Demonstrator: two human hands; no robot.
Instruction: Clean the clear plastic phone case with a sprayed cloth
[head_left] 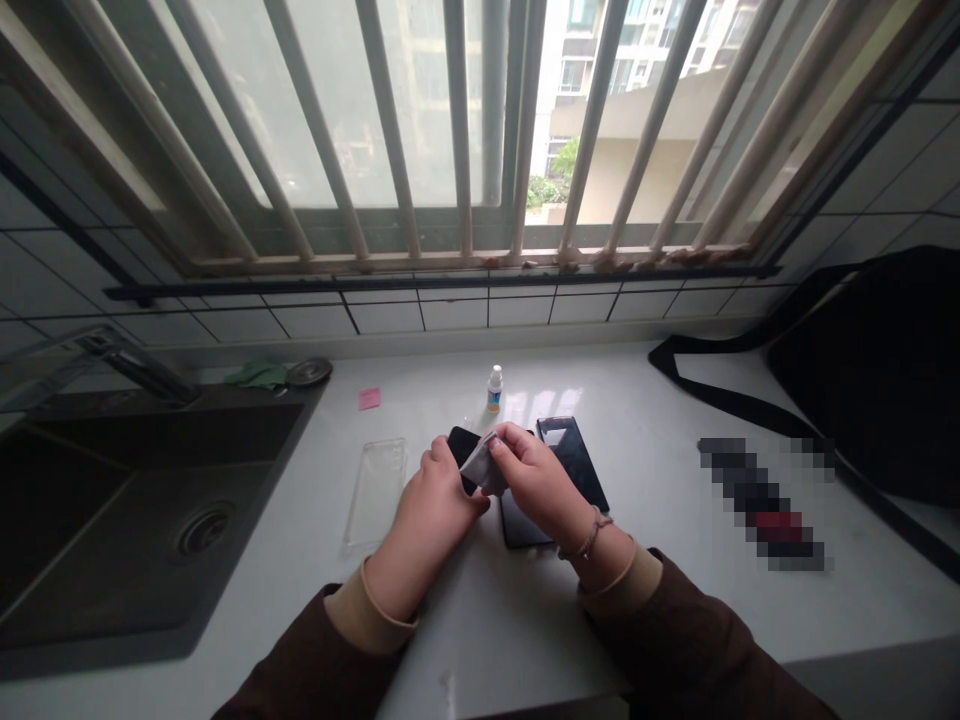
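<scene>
My left hand (436, 510) is wrapped round a black phone (463, 446), whose dark face shows beyond my fingers. My right hand (529, 470) pinches a small grey cloth (486, 470) that lies against the phone. Under and beside my right hand, a dark flat device (521, 525) and a second dark device (581, 465) rest on the counter; my hand partly hides both. A clear phone case (375, 492) lies left of my left hand. Beyond my hands stands a small white bottle (495, 388) with a coloured label.
A dark sink (247, 480) with a faucet (139, 365) is at the left, with a green cloth (259, 374) on its back edge. A pink paper (369, 399) lies on the white counter (645, 600). At the right are a black bag (870, 370) with straps and a pixelated object (765, 505).
</scene>
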